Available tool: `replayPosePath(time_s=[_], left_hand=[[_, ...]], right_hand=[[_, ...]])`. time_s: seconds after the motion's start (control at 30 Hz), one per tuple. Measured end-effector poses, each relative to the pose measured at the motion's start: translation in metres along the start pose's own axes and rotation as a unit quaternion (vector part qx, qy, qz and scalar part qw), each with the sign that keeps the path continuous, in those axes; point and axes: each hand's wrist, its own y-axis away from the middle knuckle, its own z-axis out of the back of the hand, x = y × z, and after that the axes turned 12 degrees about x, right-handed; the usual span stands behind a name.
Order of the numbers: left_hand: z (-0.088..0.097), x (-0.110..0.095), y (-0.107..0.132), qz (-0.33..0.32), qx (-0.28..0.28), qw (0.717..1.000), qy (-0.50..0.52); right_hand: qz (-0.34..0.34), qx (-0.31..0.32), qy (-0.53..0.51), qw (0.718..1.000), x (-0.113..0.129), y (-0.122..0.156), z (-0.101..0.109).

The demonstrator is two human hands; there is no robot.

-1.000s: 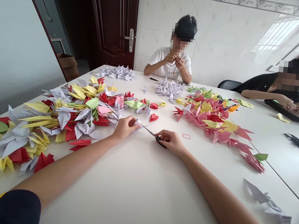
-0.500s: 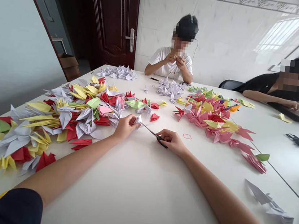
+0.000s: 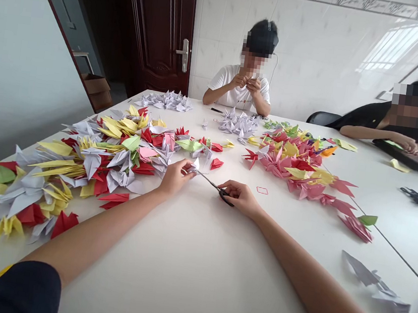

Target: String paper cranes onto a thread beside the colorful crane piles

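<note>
My left hand (image 3: 174, 175) pinches a small white folded paper piece (image 3: 194, 165) at the middle of the white table (image 3: 195, 266). My right hand (image 3: 239, 197) is closed round the black handles of a pair of scissors (image 3: 216, 186). The thin blades reach up and left to the white paper piece. A big heap of folded paper cranes (image 3: 90, 157) in white, yellow, red and green lies just left of my left hand. A small red paper outline (image 3: 262, 190) lies on the table right of my right hand.
A pink, red and yellow crane pile (image 3: 298, 170) spreads to the right. White crane piles (image 3: 237, 124) lie at the far side, where a person in a white shirt (image 3: 240, 87) folds paper. Another person (image 3: 395, 126) sits at the right. Loose white cranes (image 3: 379, 289) lie near right.
My hands have stayed almost in place. The left hand has turned the white paper piece slightly against the scissor tips. The view has shifted a little.
</note>
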Motion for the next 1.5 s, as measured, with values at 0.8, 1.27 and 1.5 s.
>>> replayPosePath(time_s=[0.8,1.27,1.5], left_hand=[[-0.0005,0.0000,0.0013,-0.022,0.008,0.999,-0.040],[0.0001,0.0029,0.0011,-0.043,0.011,0.998,-0.036],[-0.0003,0.0032,0.0010,-0.035,0.010,0.999,-0.039]], right_hand=[[-0.004,0.001,0.003,1.000,0.0042,0.0005,-0.0001],[-0.003,-0.001,-0.010,1.000,0.0026,-0.0010,0.0003],[-0.006,0.010,-0.021,1.000,0.0041,0.0002,0.0007]])
